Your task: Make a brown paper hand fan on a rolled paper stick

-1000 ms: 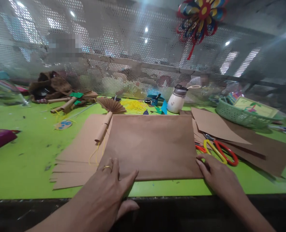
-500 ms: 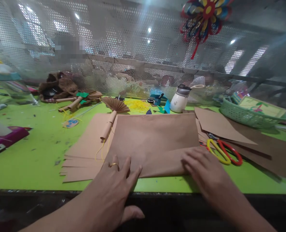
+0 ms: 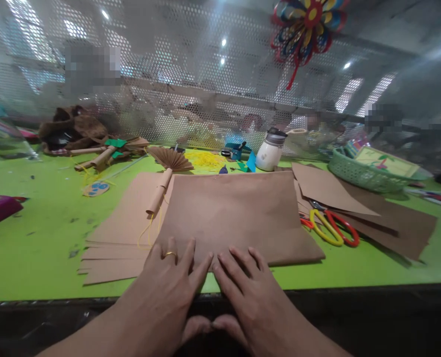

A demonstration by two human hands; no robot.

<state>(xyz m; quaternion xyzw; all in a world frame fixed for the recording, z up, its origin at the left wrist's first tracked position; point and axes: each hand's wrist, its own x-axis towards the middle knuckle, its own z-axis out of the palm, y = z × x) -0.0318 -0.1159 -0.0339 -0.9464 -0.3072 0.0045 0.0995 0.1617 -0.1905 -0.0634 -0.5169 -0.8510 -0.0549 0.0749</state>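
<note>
Bright green table (image 3: 49, 218) right across the lower half of the frame, scuffed and specked at left, dark along its front edge; behind it, a grey wall (image 3: 175, 44) full of tiny holes, dotted with spots of light; and up at upper right, a flower ornament (image 3: 312, 15) in red, blue and yellow, red tail dangling.

Straight to the centre of the frame: a big sheet of brown paper (image 3: 231, 213), smooth, faintly rippled, lower right corner jutting out; left hand (image 3: 171, 277), complete with gold ring (image 3: 170, 254), palm down on its near edge; right hand (image 3: 248, 282) just beside, palm down too; both grips wide and flat, fingers spread on the paper; thumb tips nearly meeting at bottom centre.

Over at centre left, paler sheets (image 3: 119, 228) in a fanned stack; on top, a paper tube (image 3: 158, 193) trailing yellow string; above it, a pleated fan (image 3: 171, 158); right of centre, scissors (image 3: 330, 230) with looped yellow and red handles.

Containers next: white jug (image 3: 269, 153), dark-lidded, upper centre; green basket (image 3: 372, 176), hole-patterned, at right, a yellowish card (image 3: 387, 162) leaning inside; contents of the jug hidden.
</note>
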